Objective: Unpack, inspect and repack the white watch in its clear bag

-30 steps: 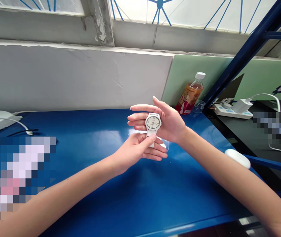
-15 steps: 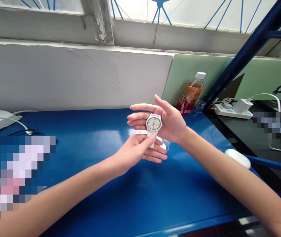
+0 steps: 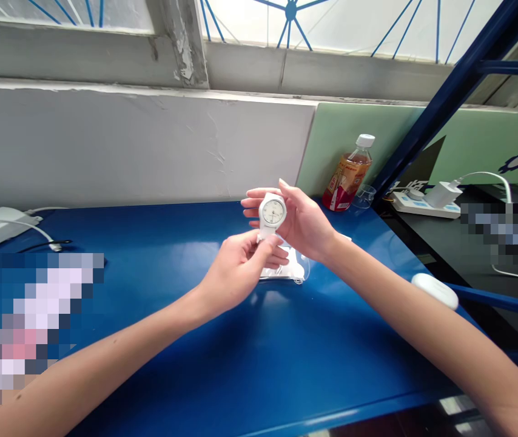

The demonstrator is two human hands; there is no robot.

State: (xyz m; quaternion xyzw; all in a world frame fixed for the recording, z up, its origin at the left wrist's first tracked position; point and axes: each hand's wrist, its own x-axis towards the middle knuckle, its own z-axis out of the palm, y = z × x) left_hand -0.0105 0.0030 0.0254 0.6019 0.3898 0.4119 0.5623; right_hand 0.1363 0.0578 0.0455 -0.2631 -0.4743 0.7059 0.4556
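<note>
Wristwatch [image 3: 273, 211], white and round-faced, raised slightly between both hands.
The left hand [image 3: 236, 265] clamps its strap [image 3: 267, 232] between thumb and curled fingers, seemingly bearing it; the right hand [image 3: 307, 222], fingers extended, cups behind, contact unclear. More of a flat, shiny white packet [image 3: 292, 267] now shows on the glossy blue table [image 3: 172, 261].

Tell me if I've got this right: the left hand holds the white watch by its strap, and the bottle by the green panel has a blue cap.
Not quite: the bottle's cap is white, as the head view shows. The left hand does hold the white watch by its strap.
</note>
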